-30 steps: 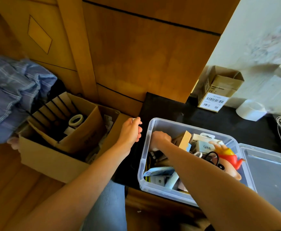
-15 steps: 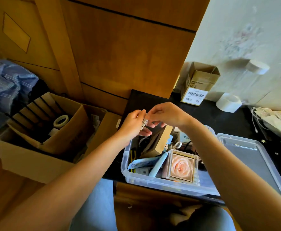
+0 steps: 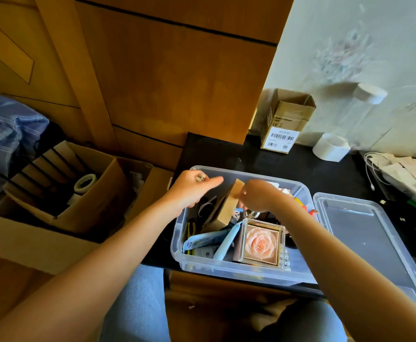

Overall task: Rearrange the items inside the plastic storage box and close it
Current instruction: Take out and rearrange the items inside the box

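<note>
We have the clear plastic storage box (image 3: 226, 270) on the black tabletop (image 3: 276, 164), right at its near edge, with its lid (image 3: 364, 245) lying flat just beside it to our right. Our left hand (image 3: 189, 188) hovers over the box's far left corner, fingers curled round a small pale object (image 3: 200, 178) too small to identify, index finger pointing. Our right hand (image 3: 258, 196) reaches down among the contents beside the tilted cardboard box (image 3: 226, 206); we cannot tell whether it grasps anything.

The thin walls will likely flex, so we should lift the storage box by its rim with both hands. The rose display case (image 3: 260, 245) looks rigid but fragile and is best held by its sides. The soft tubes (image 3: 211, 239) will give under pressure. The lid seems light and bendy, so pressing along its edges should seat it.
</note>
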A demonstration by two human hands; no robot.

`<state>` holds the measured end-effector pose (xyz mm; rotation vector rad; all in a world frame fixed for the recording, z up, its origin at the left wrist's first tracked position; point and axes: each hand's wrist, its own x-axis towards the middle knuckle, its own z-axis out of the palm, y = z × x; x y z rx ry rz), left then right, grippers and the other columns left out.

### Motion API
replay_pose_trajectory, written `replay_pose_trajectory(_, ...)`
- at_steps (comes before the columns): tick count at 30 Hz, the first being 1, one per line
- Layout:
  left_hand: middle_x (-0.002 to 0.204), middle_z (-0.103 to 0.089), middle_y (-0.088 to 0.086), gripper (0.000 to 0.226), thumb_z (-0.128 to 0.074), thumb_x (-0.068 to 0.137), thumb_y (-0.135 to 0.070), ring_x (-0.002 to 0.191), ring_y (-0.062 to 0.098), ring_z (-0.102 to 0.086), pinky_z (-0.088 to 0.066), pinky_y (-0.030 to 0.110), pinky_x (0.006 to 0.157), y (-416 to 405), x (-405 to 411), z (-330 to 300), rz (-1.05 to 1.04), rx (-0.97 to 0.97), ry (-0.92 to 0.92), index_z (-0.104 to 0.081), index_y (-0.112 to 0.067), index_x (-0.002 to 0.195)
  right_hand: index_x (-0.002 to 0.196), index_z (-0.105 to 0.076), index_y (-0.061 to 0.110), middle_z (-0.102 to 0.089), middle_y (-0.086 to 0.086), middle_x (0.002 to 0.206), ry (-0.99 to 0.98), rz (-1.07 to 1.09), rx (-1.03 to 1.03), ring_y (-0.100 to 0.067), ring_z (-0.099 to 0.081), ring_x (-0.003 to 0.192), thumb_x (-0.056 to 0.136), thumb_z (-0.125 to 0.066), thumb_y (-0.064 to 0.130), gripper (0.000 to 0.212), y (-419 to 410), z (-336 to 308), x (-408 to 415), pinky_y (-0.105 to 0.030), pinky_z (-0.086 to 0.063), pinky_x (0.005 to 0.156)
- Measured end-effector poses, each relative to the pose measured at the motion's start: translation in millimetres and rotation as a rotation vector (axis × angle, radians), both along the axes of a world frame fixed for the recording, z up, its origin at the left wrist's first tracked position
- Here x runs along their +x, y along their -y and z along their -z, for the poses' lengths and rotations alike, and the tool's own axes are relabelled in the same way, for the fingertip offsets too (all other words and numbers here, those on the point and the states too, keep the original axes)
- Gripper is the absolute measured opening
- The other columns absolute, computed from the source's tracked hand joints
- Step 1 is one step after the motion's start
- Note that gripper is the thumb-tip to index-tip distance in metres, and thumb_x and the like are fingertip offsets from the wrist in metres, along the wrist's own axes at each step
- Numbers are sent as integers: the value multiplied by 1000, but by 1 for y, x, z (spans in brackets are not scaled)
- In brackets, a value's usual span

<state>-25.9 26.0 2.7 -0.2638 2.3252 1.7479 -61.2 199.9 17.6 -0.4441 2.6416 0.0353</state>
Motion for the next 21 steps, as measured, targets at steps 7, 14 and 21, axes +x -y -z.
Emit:
replay_pose_trajectory(7,66,-53,-1,64,-56,76,-70,51,15,-45,-27,25,42,-17,-6,2,176,-951,-153,-43,-9,88,121,-60,16,-61,-8,122,89,-127,-237,-23,-55,95,95,-39,7,35,19,9,2,-28,-43,83)
replay_pose_trajectory(14,75,-54,2,37,-55,91,-46,75,22,-57,-37,29,54,-18,-10,1,276,-1260,-68,-59,-11,104,123,-57,21,-62,-2,120,-10,-93,-70,-20,-55,107,87,-53,53,48,-1,26,3,-28,-43,89)
replay_pose_trajectory(21,62,-49,-5,33,-63,77,-50,59,18,-51,-25,23,44,-19,-4,2,168,-1159,-311,-47,-22,72,127,-53,18,-60,-3,122,-42,-19,-134,-20,-55,108,79,-68,45,57,3,30,0,-25,-43,85)
